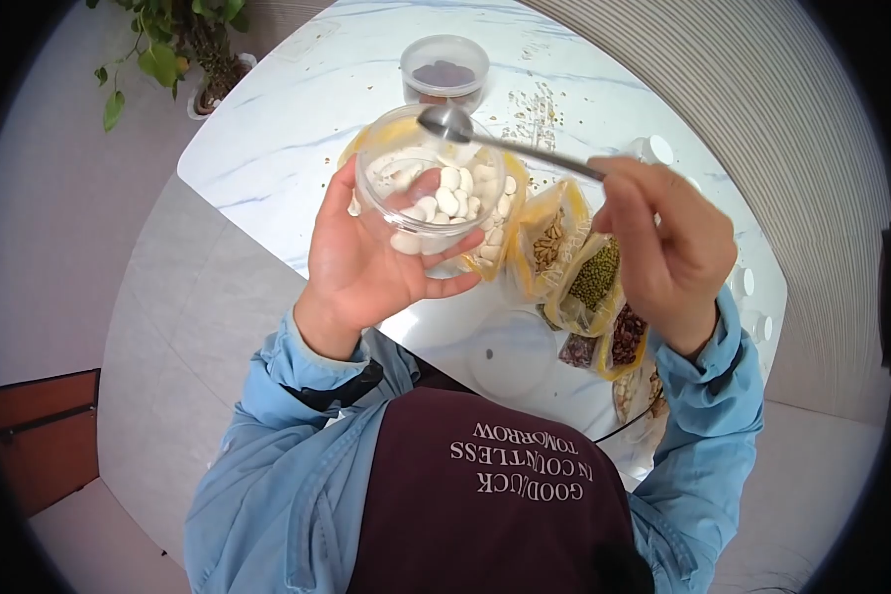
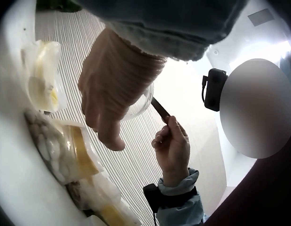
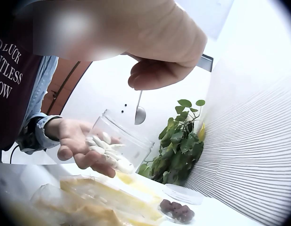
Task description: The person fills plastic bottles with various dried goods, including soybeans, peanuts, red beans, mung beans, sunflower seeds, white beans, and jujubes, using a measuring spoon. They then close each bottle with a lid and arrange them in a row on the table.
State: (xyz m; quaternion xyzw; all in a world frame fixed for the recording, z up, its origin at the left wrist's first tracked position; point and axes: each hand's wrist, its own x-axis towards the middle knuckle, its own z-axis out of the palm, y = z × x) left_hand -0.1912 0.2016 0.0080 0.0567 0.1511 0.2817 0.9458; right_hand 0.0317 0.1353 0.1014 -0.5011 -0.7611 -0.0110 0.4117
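In the head view the left hand [image 1: 371, 252] holds up a clear round tub [image 1: 376, 203] with white beans [image 1: 450, 198] in it, tilted in the right wrist view. The right hand [image 1: 668, 243] pinches the handle of a metal spoon [image 1: 540, 153], whose bowl is over the tub's mouth. Seen from the right wrist, the spoon [image 3: 140, 115] hangs beside the tub's opening above the beans [image 3: 110, 153]; no bean shows in its bowl. The left wrist view shows the left hand [image 2: 115, 89] around the tub and the right hand [image 2: 173, 150] on the spoon handle.
Behind the held tub stands another clear tub [image 1: 444, 94] with dark red pieces. Bags of white beans, brown pieces, green beans [image 1: 596, 275] and red beans [image 1: 628, 337] lie at the right of the marble-patterned table [image 1: 267, 168]. Small white-lidded containers line its right edge; a plant [image 1: 193, 49] stands beyond.
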